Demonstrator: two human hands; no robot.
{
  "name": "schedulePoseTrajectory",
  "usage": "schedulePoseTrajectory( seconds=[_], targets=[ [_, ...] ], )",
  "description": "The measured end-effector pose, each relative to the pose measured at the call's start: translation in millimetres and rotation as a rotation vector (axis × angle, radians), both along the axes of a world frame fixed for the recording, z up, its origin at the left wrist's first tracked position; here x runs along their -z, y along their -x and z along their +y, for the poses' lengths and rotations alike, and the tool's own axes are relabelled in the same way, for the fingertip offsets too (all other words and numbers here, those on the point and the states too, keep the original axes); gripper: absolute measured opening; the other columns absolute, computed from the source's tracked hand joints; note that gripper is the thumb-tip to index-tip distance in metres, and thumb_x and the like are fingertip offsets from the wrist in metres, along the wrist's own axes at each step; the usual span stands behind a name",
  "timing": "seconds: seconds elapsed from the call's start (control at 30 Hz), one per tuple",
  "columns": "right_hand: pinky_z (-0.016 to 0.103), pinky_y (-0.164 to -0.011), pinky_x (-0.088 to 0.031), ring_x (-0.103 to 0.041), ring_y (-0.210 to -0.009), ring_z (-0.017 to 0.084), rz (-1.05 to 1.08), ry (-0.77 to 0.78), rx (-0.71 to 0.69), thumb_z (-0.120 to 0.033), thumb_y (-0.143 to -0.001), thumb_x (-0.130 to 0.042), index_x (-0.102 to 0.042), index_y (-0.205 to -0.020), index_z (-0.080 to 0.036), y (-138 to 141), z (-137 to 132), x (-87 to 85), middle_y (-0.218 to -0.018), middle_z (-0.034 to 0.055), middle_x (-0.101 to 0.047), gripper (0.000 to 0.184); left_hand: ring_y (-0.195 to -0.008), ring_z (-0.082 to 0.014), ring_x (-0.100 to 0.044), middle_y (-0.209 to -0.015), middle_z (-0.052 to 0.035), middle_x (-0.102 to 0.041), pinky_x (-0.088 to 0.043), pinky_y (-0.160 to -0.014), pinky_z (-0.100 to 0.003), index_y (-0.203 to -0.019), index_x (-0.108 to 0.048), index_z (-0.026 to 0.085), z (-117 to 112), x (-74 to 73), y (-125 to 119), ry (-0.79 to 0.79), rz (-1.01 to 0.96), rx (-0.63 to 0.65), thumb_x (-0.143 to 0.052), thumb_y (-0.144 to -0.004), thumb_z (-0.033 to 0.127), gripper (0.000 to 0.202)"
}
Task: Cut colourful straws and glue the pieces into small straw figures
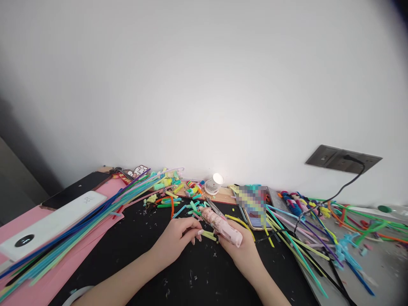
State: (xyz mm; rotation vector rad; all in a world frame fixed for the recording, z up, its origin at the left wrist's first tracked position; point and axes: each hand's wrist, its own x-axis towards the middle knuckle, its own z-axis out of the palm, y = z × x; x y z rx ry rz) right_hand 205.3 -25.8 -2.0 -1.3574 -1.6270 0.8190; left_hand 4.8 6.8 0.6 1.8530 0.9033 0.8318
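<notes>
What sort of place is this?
Probably a craft corner: fuzzy coloured stems, short green pieces on a black work surface, and what looks like a pink glue gun in the right hand.

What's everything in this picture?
Wall: one, white, behind
Socket plate: one, dark, on wall
Cord: at least one, black, right
Lamp: one, white, lit, by wall
Phone: one, pale-rimmed, right of lamp
Bottle: one, green-capped, far right
Slab: one, black, far left
Case: one, white, left
Sheets: count unclear, pink, left
Mat: one, black, centre
Fuzzy stems: many, multicoloured, both sides
Short pieces: many, multicoloured, centre
Tool: one, pink, centre
Scissors: one, silver-bladed, beside tool
Strips: count unclear, pale yellow, centre
Left hand: one, bare, pinching strips
Right hand: one, bare, gripping tool
</notes>
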Motion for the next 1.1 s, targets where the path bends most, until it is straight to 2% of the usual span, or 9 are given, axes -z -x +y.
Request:
schedulePoseTrajectory(
  seconds=[0.2,0.3,0.4,0.63,0.9,1.1],
  targets=[
    [0.028,-0.065,-0.051,-0.064,-0.075,0.021,0.050,-0.022,0.099,-0.023,-0.073,-0.059,-0.065,-0.091,-0.015,-3.7,1.3,1.9,-0.084,0.0068,-0.069,0.020,-0.062,-0.0124,-0.057,-0.069,0.0015,-0.062,-0.043,-0.062,-0.021,-0.077,-0.060,0.018,5.5,6.5,3.5,-0.091,0.138,-0.035,-0.044,-0.085,0.018,0.018],
    [0.032,-0.071,-0.052,-0.065,-0.077,0.023,0.084,-0.018,0.122,-0.025,-0.072,-0.060,-0.064,-0.095,-0.015,-5.8,2.0,0.2,-0.085,0.0085,-0.070,0.026,-0.080,-0.0169,-0.057,-0.085,-0.0014,-0.063,-0.043,-0.074,-0.026,-0.083,-0.062,0.020,8.7,9.0,6.1,-0.203,0.198,-0.113,-0.048,-0.084,0.019,0.014],
    [0.035,-0.077,-0.051,-0.065,-0.082,0.025,0.095,-0.005,0.115,-0.027,-0.071,-0.062,-0.064,-0.096,-0.014,-6.2,2.0,-2.9,-0.088,0.0098,-0.070,0.028,-0.094,-0.0199,-0.054,-0.100,-0.0035,-0.062,-0.042,-0.085,-0.030,-0.093,-0.063,0.023,9.1,8.9,6.3,-0.274,0.161,-0.144,-0.051,-0.083,0.020,0.016],
    [0.031,-0.071,-0.053,-0.066,-0.076,0.023,0.089,0.014,0.083,-0.025,-0.070,-0.063,-0.065,-0.090,-0.015,-5.2,2.0,-4.4,-0.085,0.0073,-0.071,0.023,-0.083,-0.0166,-0.059,-0.089,-0.0022,-0.065,-0.045,-0.078,-0.025,-0.088,-0.067,0.023,5.5,7.4,2.3,-0.239,0.055,-0.029,-0.047,-0.086,0.018,0.021],
    [0.032,-0.075,-0.053,-0.066,-0.081,0.023,0.132,0.026,0.061,-0.023,-0.070,-0.063,-0.065,-0.095,-0.015,-6.2,1.9,-3.2,-0.091,0.0073,-0.070,0.027,-0.078,-0.0156,-0.059,-0.083,-0.0017,-0.066,-0.044,-0.072,-0.023,-0.083,-0.068,0.021,3.2,3.5,1.9,-0.177,0.067,0.000,-0.047,-0.086,0.019,0.021],
    [0.032,-0.073,-0.054,-0.066,-0.080,0.024,0.140,0.018,0.072,-0.022,-0.068,-0.064,-0.066,-0.094,-0.015,-6.2,1.4,-3.1,-0.089,0.0074,-0.071,0.027,-0.080,-0.0166,-0.058,-0.087,-0.0022,-0.066,-0.043,-0.073,-0.024,-0.088,-0.067,0.021,4.8,3.6,0.8,-0.108,0.081,0.014,-0.046,-0.086,0.022,0.021]
  ],
)
